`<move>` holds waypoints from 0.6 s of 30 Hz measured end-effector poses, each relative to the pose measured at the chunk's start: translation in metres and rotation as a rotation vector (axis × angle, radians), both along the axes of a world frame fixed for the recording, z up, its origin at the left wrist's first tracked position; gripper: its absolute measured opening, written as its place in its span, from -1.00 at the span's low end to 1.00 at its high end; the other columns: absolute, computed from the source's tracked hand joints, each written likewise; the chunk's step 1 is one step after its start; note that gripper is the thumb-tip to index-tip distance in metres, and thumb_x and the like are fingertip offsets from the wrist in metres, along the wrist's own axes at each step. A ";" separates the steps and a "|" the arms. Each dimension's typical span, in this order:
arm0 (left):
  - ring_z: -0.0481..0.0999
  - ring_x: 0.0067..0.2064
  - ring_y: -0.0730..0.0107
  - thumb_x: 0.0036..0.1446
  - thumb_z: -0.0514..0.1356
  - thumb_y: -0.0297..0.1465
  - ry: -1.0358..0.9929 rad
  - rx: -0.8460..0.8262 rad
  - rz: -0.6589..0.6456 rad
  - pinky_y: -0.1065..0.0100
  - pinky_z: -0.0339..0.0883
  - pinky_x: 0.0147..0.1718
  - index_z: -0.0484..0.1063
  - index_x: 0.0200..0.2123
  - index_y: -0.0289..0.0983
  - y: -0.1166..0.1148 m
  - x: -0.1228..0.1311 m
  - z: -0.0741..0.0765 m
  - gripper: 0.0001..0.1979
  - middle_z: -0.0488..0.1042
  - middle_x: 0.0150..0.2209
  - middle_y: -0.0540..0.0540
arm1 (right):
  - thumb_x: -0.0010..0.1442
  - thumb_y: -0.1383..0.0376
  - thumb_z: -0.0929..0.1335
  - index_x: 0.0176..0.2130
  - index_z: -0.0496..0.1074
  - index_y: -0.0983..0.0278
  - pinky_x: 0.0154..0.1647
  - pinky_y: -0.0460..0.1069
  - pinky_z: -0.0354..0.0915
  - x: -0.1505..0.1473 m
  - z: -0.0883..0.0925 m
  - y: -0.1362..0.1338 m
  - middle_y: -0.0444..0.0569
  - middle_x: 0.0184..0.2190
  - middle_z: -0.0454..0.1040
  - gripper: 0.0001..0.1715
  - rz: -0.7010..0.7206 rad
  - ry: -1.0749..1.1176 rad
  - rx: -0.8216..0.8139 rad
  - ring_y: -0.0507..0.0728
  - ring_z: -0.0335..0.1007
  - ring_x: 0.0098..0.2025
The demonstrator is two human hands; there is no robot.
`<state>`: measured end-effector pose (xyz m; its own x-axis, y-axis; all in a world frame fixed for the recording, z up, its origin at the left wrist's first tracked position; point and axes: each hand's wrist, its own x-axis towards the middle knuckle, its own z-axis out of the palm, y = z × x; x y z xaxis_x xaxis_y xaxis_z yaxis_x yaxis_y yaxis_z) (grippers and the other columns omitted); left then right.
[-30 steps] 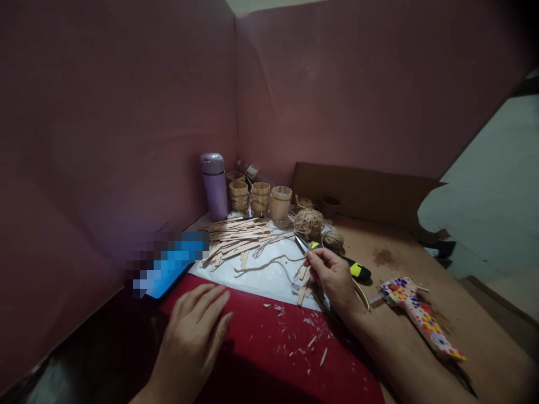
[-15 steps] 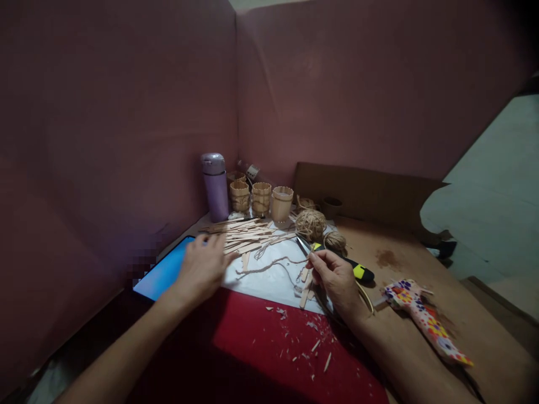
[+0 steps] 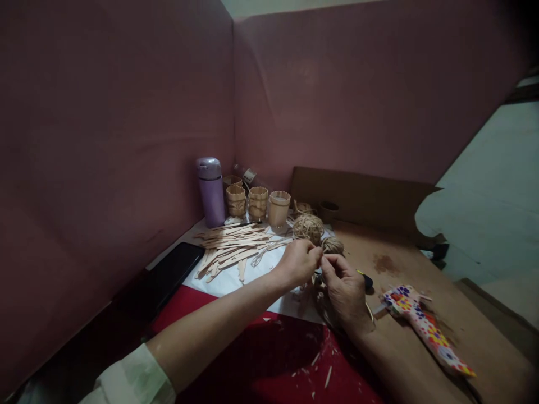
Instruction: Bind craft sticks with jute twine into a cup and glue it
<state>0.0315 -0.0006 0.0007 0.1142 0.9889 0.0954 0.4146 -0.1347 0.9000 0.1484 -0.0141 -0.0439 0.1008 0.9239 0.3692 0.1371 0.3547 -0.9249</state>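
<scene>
Your left hand (image 3: 298, 262) and right hand (image 3: 346, 289) are closed in a pinch, fingertips meeting; what lies between them is too small to tell; a large twine ball (image 3: 308, 229) sits just beyond; under your left forearm spreads a red surface (image 3: 244, 367) flecked with shavings (image 3: 328, 377), then a white sheet (image 3: 225, 285) bearing wooden sticks (image 3: 233, 249); stained brown board (image 3: 357, 238) extends rightward; pink walls (image 3: 357, 95) meet in a corner behind.

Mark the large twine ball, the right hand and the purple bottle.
Large twine ball (image 3: 307, 228): head view, front strands.
Right hand (image 3: 347, 293): head view, back of hand.
Purple bottle (image 3: 212, 202): head view, middle of body.
</scene>
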 end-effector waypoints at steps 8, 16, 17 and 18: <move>0.27 -0.73 0.58 0.04 0.18 -0.39 -0.382 -0.157 -0.104 0.48 0.09 -0.74 0.36 -0.52 -0.33 -0.003 -0.014 -0.012 -0.85 0.46 -0.59 -0.03 | 0.07 0.02 0.38 -0.40 0.44 0.29 -0.56 -0.10 0.13 0.004 0.000 0.003 -0.13 -0.59 0.35 -0.63 -0.001 -0.030 -0.019 0.02 0.18 -0.54; 0.27 -0.68 0.63 -0.25 0.41 -0.17 -0.689 -0.335 -0.278 0.50 -0.07 -0.72 0.42 -0.57 -0.38 0.001 -0.027 -0.011 -0.61 0.43 -0.60 -0.03 | 0.07 0.06 0.39 -0.41 0.45 0.28 -0.58 -0.09 0.12 0.002 0.019 0.004 -0.18 -0.67 0.27 -0.69 0.111 -0.033 -0.035 0.02 0.18 -0.58; 0.28 -0.68 0.62 -0.25 0.42 -0.18 -0.718 -0.353 -0.284 0.50 -0.06 -0.72 0.41 -0.56 -0.38 0.001 -0.027 -0.012 -0.61 0.43 -0.60 -0.03 | 0.07 0.07 0.39 -0.41 0.46 0.28 -0.55 -0.09 0.16 0.002 0.021 0.005 -0.15 -0.63 0.33 -0.69 0.108 -0.042 -0.023 0.02 0.21 -0.55; 0.29 -0.68 0.62 -0.24 0.42 -0.18 -0.739 -0.363 -0.288 0.50 -0.06 -0.72 0.41 -0.55 -0.38 0.001 -0.027 -0.012 -0.61 0.43 -0.60 -0.02 | 0.07 0.08 0.39 -0.42 0.46 0.29 -0.51 -0.09 0.18 0.001 0.023 0.006 -0.12 -0.59 0.37 -0.70 0.105 -0.051 -0.011 0.02 0.23 -0.52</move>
